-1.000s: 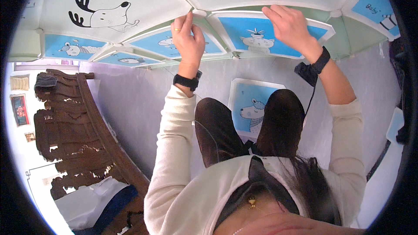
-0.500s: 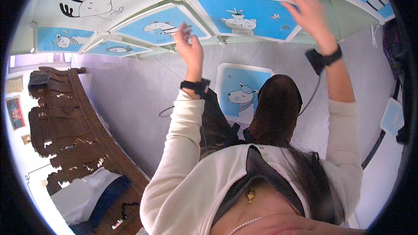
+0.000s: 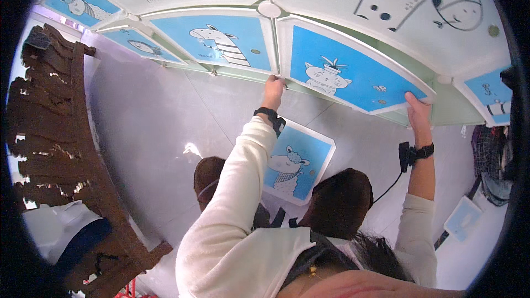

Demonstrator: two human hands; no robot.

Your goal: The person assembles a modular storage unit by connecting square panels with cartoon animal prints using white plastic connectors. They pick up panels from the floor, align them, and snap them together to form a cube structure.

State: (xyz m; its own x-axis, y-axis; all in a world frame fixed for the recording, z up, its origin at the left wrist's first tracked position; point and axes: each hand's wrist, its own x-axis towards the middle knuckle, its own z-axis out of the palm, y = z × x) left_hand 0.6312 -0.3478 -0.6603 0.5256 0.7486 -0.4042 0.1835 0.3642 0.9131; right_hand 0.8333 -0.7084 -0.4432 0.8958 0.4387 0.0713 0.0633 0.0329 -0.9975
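Observation:
A blue door panel (image 3: 359,74) with a white border and a cat drawing sits tilted at the front of a white and pale green panel cabinet, a gap showing along its upper edge. My right hand (image 3: 419,111) grips its lower right corner, thumb on the front face and fingers mostly hidden behind. At its lower left corner my left hand (image 3: 273,92) is closed, with the fingertips partly hidden at the edge. Left of it is a blue giraffe panel (image 3: 218,41). A white round connector (image 3: 269,9) joins the panels above.
On the grey floor (image 3: 160,105) by my knees lies a blue sheep panel (image 3: 295,160). Another light blue panel (image 3: 462,219) lies at the right. A brown wooden bench (image 3: 88,132) stands left, with white and dark cloth on it. Dark clothes (image 3: 493,157) hang at far right.
Both hands were raised and apart from the cabinet front with fingers loose. Now they have come to the cat panel's two lower corners. The view has shifted, and the panel sits more tilted.

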